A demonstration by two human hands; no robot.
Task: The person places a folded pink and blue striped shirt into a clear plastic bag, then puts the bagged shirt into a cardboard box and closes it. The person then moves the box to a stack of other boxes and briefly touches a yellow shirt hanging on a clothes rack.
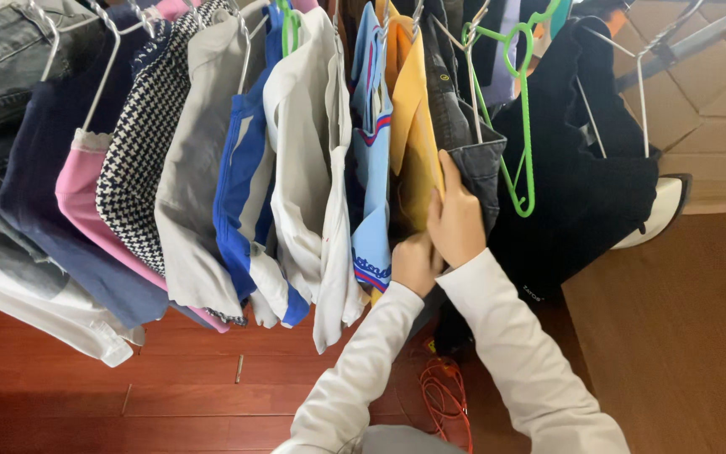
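Observation:
A row of clothes hangs on wire and green plastic hangers across the top. My left hand [414,262] is closed on the lower edge of a yellow-orange garment [413,126]. My right hand [457,217] lies flat against the same yellow-orange garment, fingers pushed in between it and the dark grey denim piece [474,160] beside it. Both arms wear white long sleeves. The fingertips of both hands are partly hidden in the cloth.
Left of the hands hang a light blue shirt [371,168], a white shirt [313,168], a blue-and-white top [245,185], a houndstooth piece [140,143] and a pink one [81,193]. A black garment [581,193] hangs right. An orange cable [445,399] lies on the red wood floor.

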